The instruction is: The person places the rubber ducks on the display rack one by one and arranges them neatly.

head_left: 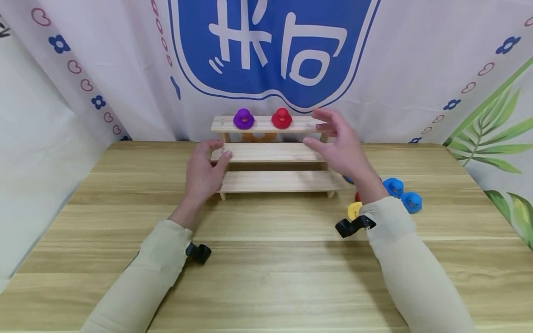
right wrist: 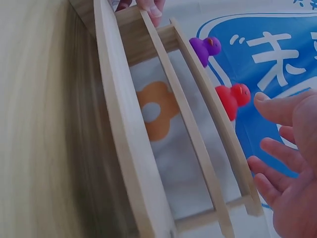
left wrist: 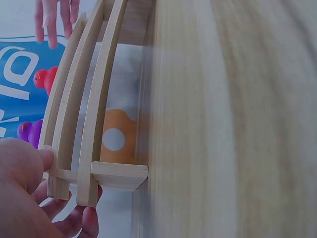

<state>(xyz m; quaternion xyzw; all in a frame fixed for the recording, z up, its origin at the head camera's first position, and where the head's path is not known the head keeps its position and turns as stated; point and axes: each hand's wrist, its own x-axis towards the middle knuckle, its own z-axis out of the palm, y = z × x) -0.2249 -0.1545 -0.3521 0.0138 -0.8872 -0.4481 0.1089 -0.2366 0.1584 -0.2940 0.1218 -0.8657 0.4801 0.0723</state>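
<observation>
A three-tier wooden shelf (head_left: 275, 181) stands on the table against the curtain. On its top tier sit a purple rubber duck (head_left: 244, 119), towards the left, and a red rubber duck (head_left: 281, 119) near the middle. My left hand (head_left: 205, 169) grips the shelf's left end, thumb on the middle tier; the left wrist view shows fingers (left wrist: 89, 223) around the tier ends. Beside the top tier's right end, my right hand (head_left: 343, 145) is held with fingers spread and slightly bent, and nothing is between them. The right wrist view shows its thumb (right wrist: 275, 106) near the red duck, apart from it.
On the table (head_left: 266, 277), right of the shelf, lie several more rubber ducks, among them a blue duck (head_left: 412, 202) and a yellow duck (head_left: 354, 210). My right forearm partly hides this group. A printed white curtain (head_left: 399, 92) hangs directly behind the shelf.
</observation>
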